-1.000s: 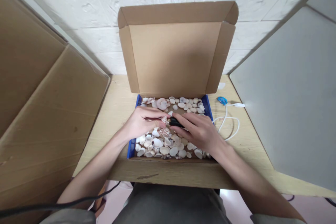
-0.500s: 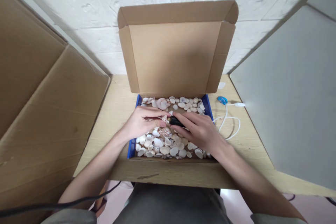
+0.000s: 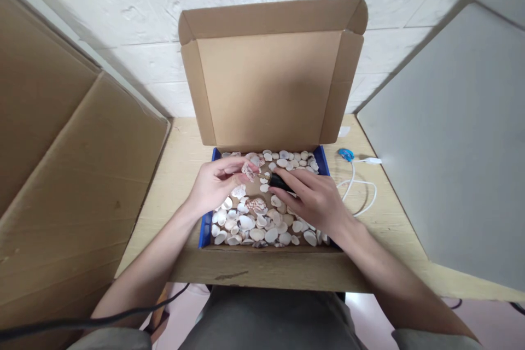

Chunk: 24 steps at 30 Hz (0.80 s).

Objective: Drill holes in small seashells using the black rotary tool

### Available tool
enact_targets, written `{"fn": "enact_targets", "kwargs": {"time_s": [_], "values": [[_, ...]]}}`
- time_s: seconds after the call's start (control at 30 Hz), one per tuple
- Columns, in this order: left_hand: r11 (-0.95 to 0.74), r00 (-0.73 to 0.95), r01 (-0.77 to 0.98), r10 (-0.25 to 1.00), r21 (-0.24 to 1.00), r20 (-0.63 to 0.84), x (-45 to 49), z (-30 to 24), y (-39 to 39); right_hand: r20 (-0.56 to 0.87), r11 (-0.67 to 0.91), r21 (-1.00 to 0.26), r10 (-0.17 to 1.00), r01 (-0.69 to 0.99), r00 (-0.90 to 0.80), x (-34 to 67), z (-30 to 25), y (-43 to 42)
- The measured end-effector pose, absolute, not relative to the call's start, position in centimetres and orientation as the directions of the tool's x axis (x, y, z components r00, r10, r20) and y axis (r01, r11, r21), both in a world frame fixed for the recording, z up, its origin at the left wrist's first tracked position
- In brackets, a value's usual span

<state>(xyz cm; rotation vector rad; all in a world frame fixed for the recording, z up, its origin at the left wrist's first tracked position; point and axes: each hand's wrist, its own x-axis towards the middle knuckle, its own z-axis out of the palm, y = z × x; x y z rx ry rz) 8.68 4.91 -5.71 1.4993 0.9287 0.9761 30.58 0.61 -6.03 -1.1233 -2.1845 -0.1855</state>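
Item under inspection: one speckled seashell [image 3: 248, 171], raised above the middle of the cardboard box [image 3: 205, 232]. Through the head view I find it pinched by the left hand [image 3: 213, 183] between thumb and fingers, the gap closed down to the shell's own thickness. The right hand [image 3: 318, 197] is wrapped around a black hand tool [image 3: 280, 181], its thumb and fingers closed along the body and its slim metal tip [image 3: 262, 175] directed at the shell. I cannot tell whether the tip touches.

Handling assessment: I judge the shell very light and wholly stiff, with no give under pressure. I rate it brittle, the rim most liable to chip. Its outside looks rough enough for finger pads to grip; any smooth inner face would be more slippery. I would hold it across its thicker body, fingertips clear of the rim and of the tip's line, with firm but moderate pressure.

Surroundings: a brown-patterned shell [image 3: 256, 205] lies below the hands among many white clam shells [image 3: 257, 234]. A white cord [image 3: 350, 183] lies to the right of the box.
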Motion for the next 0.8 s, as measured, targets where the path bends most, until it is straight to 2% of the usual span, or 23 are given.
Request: {"fn": "enact_targets", "kwargs": {"time_s": [0.17, 0.63, 0.8], "values": [[-0.118, 0.331, 0.001, 0.937, 0.993, 0.111, 8.72, -5.59, 4.93, 0.617, 0.583, -0.151, 0.686, 0.798, -0.384, 30.56, -5.99, 0.63], [-0.070, 0.377, -0.011, 0.924, 0.997, 0.069, 8.73, -5.33, 4.91, 0.622, 0.600, -0.130, 0.669, 0.789, -0.407, 30.34, -6.06, 0.40], [-0.062, 0.373, 0.006, 0.926, 0.998, 0.055, 8.76, -5.26, 4.83, 0.598, 0.582, -0.146, 0.696, 0.800, -0.397, 30.43, -6.19, 0.33]]}}
